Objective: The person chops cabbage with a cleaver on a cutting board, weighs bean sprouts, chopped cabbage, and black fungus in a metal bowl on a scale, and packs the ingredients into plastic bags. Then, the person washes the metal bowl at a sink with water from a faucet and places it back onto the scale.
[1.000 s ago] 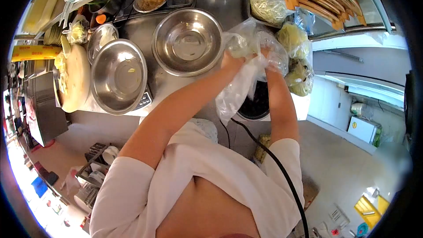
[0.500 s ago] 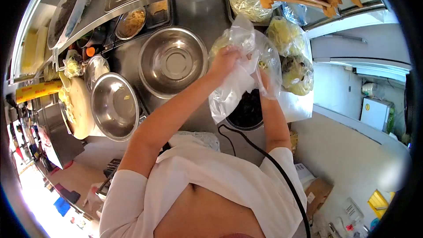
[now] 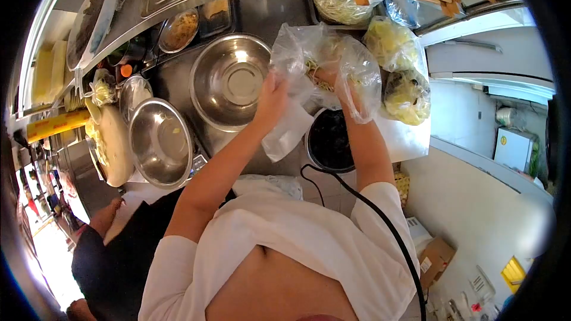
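Observation:
My left hand point(image 3: 273, 98) is closed on the left edge of a clear plastic bag point(image 3: 291, 44), whose loose end hangs down below it. My right hand point(image 3: 334, 74) reaches inside the bag, seen only through the plastic, beside thin pale strands point(image 3: 321, 79); its grip is hard to make out. A large steel bowl point(image 3: 241, 83) stands just left of the bag. Below the bag is a dark round container point(image 3: 333, 141) with black contents.
A second steel bowl point(image 3: 159, 142) and a round cutting board point(image 3: 116, 148) lie left. Filled plastic bags point(image 3: 407, 98) stand right. A shelf edge point(image 3: 196, 0) crosses above the counter. Another person in dark clothes point(image 3: 128, 258) is at lower left. A black cable point(image 3: 380, 217) crosses my front.
My hands have moved apart and the bag is spread wider, with my right hand now inside it. The other person has come into view at lower left.

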{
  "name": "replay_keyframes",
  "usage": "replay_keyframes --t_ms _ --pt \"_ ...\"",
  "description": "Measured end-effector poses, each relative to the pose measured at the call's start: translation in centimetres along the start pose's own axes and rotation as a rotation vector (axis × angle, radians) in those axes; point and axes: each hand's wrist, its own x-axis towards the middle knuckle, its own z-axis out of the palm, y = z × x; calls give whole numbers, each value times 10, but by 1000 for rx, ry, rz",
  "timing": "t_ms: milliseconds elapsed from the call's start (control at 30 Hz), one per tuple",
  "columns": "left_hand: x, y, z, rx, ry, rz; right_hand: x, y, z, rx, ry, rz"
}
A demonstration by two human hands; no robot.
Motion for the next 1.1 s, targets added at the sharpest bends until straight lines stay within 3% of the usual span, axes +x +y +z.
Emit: replay_keyframes --t_ms 100,233,300,400,500,733,800,933,1000,1100 --pt "-3 -26 -15 154 34 61 7 26 -14 64 -119 -73" --pt "-24 28 -16 181 -28 20 17 46 -42 197 -279 -140" --pt "-22 20 -11 114 -6 11 19 28 -39 149 -238 -153" --pt "-18 6 -10 229 29 165 8 -16 -15 19 -106 -124" --pt "-14 -6 -10 173 -14 105 2 -41 5 -58 5 -53" --pt "-18 -1 -21 260 12 103 9 -7 -3 -24 28 -91" --pt "-20 -3 -22 245 16 154 20 12 -16 41 -24 -126" --pt "-20 0 -21 308 -33 44 48 38 -37 303 -98 -147" --pt "-21 -2 -19 251 -63 -45 53 46 -53 516 -149 -99" --pt "-26 6 -15 157 -57 44 29 29 -98 894 -263 4"
